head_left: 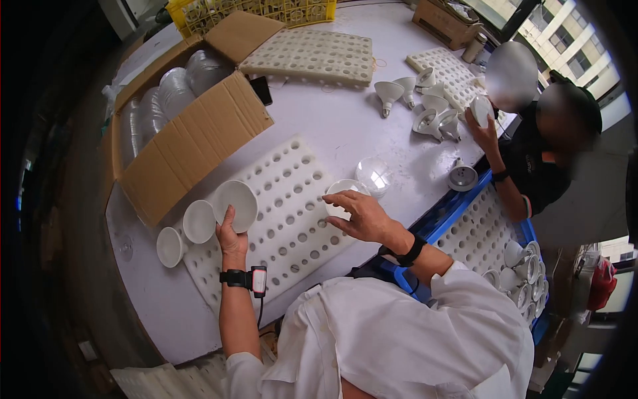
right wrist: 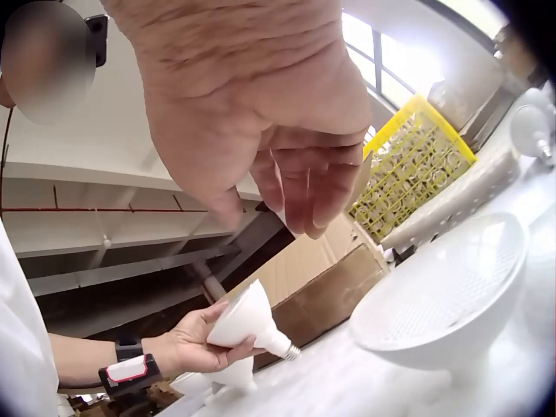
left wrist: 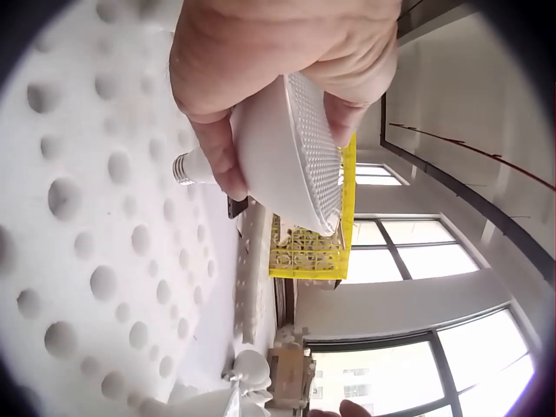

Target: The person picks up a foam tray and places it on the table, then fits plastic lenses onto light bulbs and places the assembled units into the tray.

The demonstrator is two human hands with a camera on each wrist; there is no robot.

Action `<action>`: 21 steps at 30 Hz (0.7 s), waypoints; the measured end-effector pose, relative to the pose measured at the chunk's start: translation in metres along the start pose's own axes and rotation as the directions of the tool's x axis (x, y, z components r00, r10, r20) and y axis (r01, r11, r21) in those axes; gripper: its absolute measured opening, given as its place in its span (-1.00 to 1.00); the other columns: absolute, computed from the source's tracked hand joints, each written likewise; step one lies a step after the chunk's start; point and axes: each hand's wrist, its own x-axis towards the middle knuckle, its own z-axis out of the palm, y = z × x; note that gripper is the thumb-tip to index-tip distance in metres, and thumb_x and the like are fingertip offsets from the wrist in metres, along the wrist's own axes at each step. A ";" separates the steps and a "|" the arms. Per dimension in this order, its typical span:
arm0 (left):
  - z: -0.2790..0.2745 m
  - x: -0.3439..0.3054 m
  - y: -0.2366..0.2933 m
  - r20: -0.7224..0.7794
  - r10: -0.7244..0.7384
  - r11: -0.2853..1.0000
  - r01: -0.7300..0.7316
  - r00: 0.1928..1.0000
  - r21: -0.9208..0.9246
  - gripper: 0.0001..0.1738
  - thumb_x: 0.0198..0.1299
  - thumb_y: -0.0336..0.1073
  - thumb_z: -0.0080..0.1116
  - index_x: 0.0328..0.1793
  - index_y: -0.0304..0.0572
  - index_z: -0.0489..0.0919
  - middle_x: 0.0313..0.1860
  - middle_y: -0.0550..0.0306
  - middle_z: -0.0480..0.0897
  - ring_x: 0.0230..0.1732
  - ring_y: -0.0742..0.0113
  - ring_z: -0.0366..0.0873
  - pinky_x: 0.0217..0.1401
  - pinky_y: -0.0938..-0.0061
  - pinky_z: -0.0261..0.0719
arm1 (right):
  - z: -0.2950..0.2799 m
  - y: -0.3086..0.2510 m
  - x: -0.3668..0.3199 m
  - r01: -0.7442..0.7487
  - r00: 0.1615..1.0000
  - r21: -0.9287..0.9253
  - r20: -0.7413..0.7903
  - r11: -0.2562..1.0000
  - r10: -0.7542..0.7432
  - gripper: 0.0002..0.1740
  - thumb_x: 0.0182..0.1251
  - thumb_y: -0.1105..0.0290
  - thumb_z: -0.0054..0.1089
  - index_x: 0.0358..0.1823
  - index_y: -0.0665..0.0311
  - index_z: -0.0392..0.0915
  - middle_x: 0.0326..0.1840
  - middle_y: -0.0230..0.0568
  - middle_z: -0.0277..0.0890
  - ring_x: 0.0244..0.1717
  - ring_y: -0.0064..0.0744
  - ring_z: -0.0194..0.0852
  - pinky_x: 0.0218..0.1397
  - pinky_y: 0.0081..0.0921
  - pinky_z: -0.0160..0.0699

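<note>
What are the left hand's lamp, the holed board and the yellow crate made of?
Lamp: smooth white housing, probably plastic or coated metal; its silvery threaded base looks metal. Holed board: matte white, likely foam, with soft-looking hole edges. Yellow crate: evenly coloured lattice, probably moulded plastic.

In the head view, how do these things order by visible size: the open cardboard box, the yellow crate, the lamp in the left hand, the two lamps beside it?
Open cardboard box
Yellow crate
Lamp in the left hand
Middle lamp and leftmost lamp: nearly alike, so not ranked
</note>
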 end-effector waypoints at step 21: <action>-0.021 -0.006 -0.013 -0.148 -0.340 0.892 0.369 0.929 0.263 -0.17 0.15 0.15 0.16 0.35 -0.28 0.20 0.29 -0.19 0.32 0.25 -0.03 0.35 0.08 0.18 0.49 | -0.122 0.104 0.034 0.136 0.802 0.282 -0.594 0.950 0.061 -0.70 0.24 0.41 0.24 -0.01 0.28 0.53 -0.28 -0.24 0.64 -0.30 -0.52 0.60 -0.30 -0.55 0.56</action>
